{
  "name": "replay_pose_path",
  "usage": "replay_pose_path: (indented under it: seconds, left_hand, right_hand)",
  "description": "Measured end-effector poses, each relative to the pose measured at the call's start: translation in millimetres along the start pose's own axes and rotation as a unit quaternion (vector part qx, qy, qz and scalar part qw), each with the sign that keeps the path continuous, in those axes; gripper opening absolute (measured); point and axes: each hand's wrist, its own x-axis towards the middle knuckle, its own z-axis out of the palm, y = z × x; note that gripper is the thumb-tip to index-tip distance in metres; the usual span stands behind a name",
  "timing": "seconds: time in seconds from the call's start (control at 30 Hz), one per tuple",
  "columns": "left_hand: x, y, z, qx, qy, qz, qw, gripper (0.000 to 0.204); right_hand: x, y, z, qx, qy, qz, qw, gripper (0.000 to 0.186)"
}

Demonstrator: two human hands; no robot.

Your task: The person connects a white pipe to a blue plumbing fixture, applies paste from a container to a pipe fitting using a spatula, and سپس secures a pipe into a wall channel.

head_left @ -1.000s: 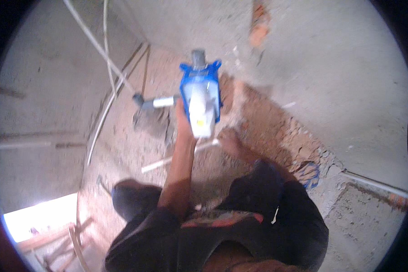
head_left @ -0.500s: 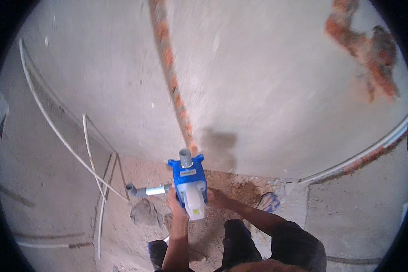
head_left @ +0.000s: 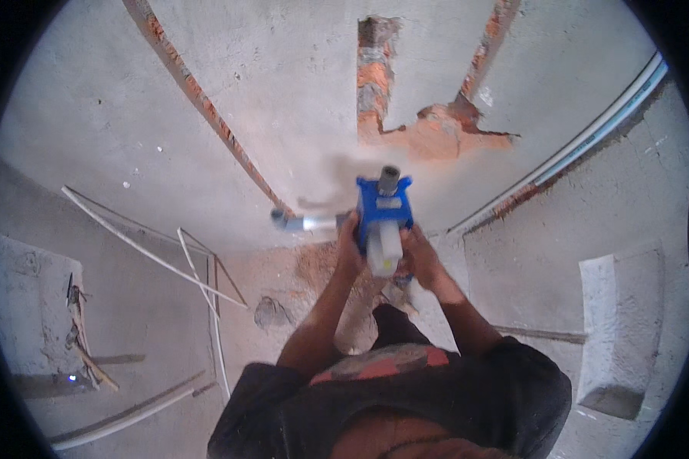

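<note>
In front of the wall I hold a blue plumbing box (head_left: pixel 371 205) with a white block-shaped cover (head_left: pixel 386 246) on its face. A short grey pipe stub (head_left: pixel 389 180) sticks up from its top. From its left side runs a grey and white pipe (head_left: pixel 319 222) ending in a grey elbow (head_left: pixel 285 221). My left hand (head_left: pixel 349 246) is closed on the box's left side. My right hand (head_left: pixel 422 258) grips its lower right side. The fingertips of both are partly hidden by the box.
A chased groove (head_left: pixel 199 99) slants down the wall, exposing brick. Farther right is a broken-out brick recess (head_left: pixel 444 130). White pipes (head_left: pixel 589 141) run along the right corner. Thin white conduits (head_left: pixel 142 241) lean at the left. A lump of rubble (head_left: pixel 272 313) lies on the dusty floor.
The view has turned to the right, and the wall recess shows more fully. Both hands have carried the box and pipe rightward and up, closer to the wall.
</note>
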Motion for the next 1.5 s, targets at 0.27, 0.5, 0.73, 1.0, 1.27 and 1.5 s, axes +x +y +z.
replay_pose_path:
  seconds: [0.27, 0.5, 0.73, 1.0, 1.27, 1.5]
  left_hand:
    - [70.6, -24.7, 84.0, 0.089, -0.095, -0.007, 0.991, 0.039]
    - [100.1, -17.1, 130.1, 0.253, -0.024, -0.053, 0.966, 0.034]
    - [127.9, -6.0, 111.7, 0.269, 0.059, 0.011, 0.961, 0.027]
    - [140.2, 6.3, 101.4, 0.29, 0.081, 0.002, 0.954, 0.032]
    - [144.8, 21.8, 90.8, 0.283, 0.136, 0.052, 0.948, 0.029]
    - [150.9, 24.3, 89.1, 0.349, 0.152, 0.087, 0.921, 0.026]
  right_hand:
    - [4.5, -73.2, -54.2, 0.045, 0.039, -0.136, 0.989, 0.048]
    - [49.4, -96.6, -94.8, 0.058, 0.11, -0.205, 0.971, 0.039]
    - [79.7, -109.0, -103.2, 0.069, 0.102, -0.181, 0.976, 0.04]
    - [118.6, -107.0, -119.8, 0.078, 0.086, -0.191, 0.975, 0.036]
    - [134.1, -121.7, -132.2, 0.009, 0.1, -0.165, 0.981, 0.034]
    - [145.5, -120.1, -128.5, 0.104, 0.084, -0.21, 0.969, 0.033]
